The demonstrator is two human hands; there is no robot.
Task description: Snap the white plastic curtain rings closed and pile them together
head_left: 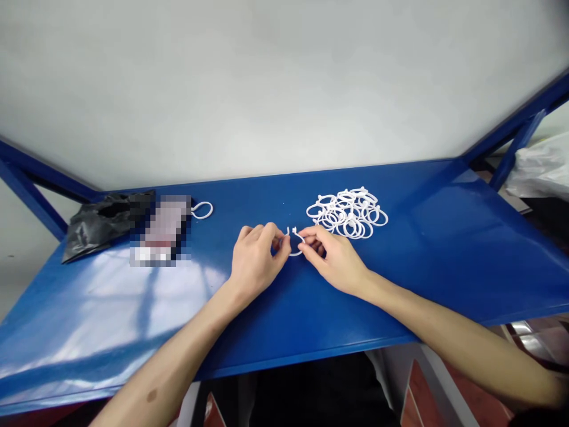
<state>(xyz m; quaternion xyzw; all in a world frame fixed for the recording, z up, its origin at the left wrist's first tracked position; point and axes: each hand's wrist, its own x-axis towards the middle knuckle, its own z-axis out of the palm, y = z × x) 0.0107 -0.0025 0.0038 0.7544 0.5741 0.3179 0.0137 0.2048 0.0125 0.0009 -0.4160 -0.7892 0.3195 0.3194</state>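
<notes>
Between my two hands is a white plastic ring [296, 254] with a gap at its far side, its two ends standing apart. My left hand [260, 258] pinches the ring's left side between thumb and fingers. On the opposite side, my right hand [331, 255] grips it the same way. Just beyond my right hand lies a loose pile of similar white rings [349, 214], each with a small knob. Another white ring [204, 210] rests alone farther left, against a blurred-out flat object.
The blue table [275, 320] meets a pale wall at the back. A black plastic bag [100, 222] and the pixelated rectangular object [166, 222] lie at the left. Blue frame bars [518, 142] rise at both sides, with a white plastic bag [544, 166] beyond the right one.
</notes>
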